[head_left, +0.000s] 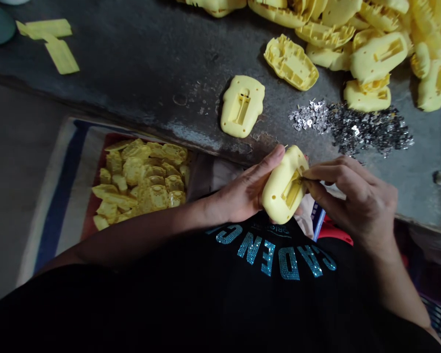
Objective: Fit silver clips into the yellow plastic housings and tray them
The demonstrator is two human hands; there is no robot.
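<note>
Head view: looking down over a black shirt with glittering blue letters (275, 255), nearest the camera, onto both hands at a dark work table (139, 63).
Left hand: the left hand (244, 193) is wrapping around a yellow plastic shell (282, 189), thumb lying along its upper edge, holding it just above the shirt and at the table's near edge.
Right hand: the right hand (353, 196) is pinching its fingertips (310, 179) closed at the slot in the shell's flat face; whatever small piece is sitting between them is too small to make out.
Held shell: it is sitting tilted, slot side facing up, between the 2 hands.
Left of the lap: a striped bag (59, 191) is lying open below the table edge, holding a heap of yellow shells (143, 179).
On the table, near: 1 single shell (241, 105) is lying slot side up just beyond the hands, apart from the rest.
To its right: a pile of small silvery metal pieces (356, 127) is spreading across the surface.
Further back: a large heap of yellow shells (371, 39) is filling the far right corner.
Far left: flat yellow strips (51, 41) are lying well apart from everything else.
</note>
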